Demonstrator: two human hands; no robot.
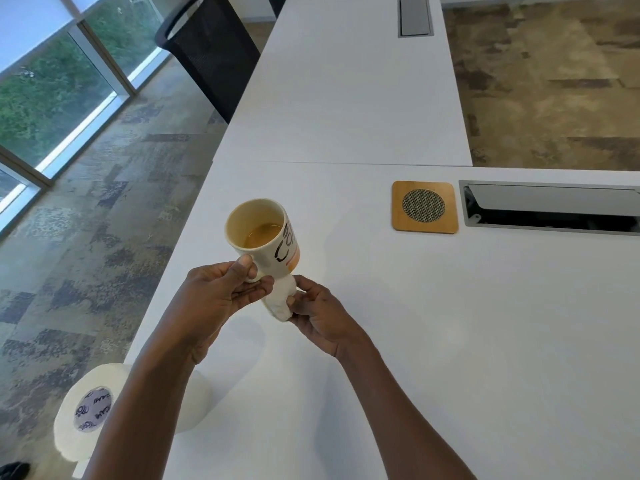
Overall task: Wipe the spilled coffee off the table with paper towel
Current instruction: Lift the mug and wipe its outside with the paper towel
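Observation:
My left hand (221,289) grips the handle of a cream mug (265,233), lifted above the white table (450,323) and tilted to the left. Brown coffee lies in the mug's bottom. My right hand (317,311) holds a wadded white paper towel (281,299) pressed against the underside of the mug. A paper towel roll (88,410) lies on its side at the table's near left edge, partly hidden by my left forearm. I see no coffee on the table surface.
A square wooden coaster (425,207) with a mesh centre lies to the right. Beside it is an open cable slot (550,209) in the table. A second cable hatch (415,15) sits far back. A black mesh chair (211,53) stands at the table's left side.

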